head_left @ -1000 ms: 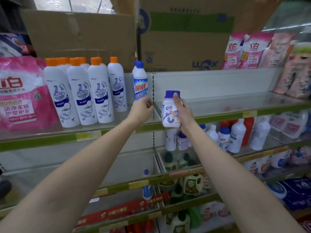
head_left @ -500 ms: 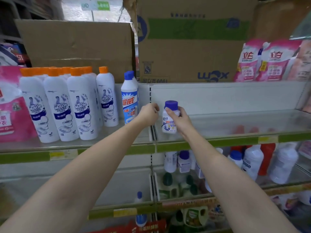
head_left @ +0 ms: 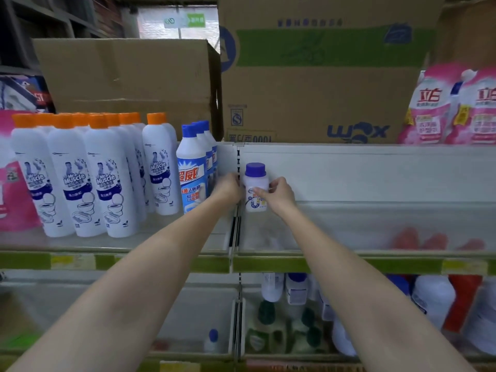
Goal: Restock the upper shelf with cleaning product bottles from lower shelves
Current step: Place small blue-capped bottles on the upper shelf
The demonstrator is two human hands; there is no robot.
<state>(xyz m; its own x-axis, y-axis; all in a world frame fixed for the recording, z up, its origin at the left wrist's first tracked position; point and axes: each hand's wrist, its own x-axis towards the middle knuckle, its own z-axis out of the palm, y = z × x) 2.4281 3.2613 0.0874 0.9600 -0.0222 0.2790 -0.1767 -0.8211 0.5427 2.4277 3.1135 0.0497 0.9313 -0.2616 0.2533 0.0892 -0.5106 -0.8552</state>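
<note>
Blue-capped tall bottles (head_left: 192,173): three. Purple-capped small bottle (head_left: 255,187): one. Cardboard boxes (head_left: 319,76): two.

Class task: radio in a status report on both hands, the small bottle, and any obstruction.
Right hand holds the small purple-capped bottle upright at the upper shelf back wall. Left hand beside it, grip unclear. Nothing in the way.

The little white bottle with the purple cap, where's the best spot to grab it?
Grab the little white bottle around its round middle, coming from the front. It stands upright at the back of the shelf, so the back wall blocks that side. The right hand already holds it this way, fingers across the label. The purple cap is wide but short, probably a poorer handle.
</note>
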